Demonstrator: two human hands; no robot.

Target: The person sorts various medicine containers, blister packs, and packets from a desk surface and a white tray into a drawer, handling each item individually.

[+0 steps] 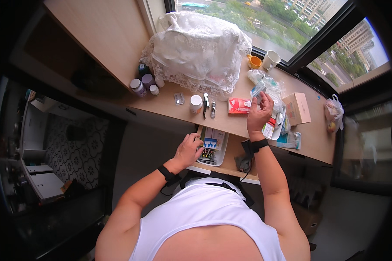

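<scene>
My right hand (262, 109) is raised over the right part of the desk, its fingers closed on a small light-blue and white packet (258, 88). Below and right of it lies a white tray (281, 130) with boxes and packets; a red box (239, 106) is just to its left. My left hand (188, 149) hovers at the left edge of the open drawer (236, 146), fingers spread and apparently holding nothing. Inside the drawer, a white tray (222, 156) bears a blue and white item (210, 143), papers and several small slim items.
A lace-covered object (196, 49) stands at the back. Several bottles (138, 87) are at the left, a white bottle (196, 103) in the middle. Cups (271, 60) stand by the window, a cardboard box (297, 109) at the right. A dark cloth item (244, 162) lies in the drawer.
</scene>
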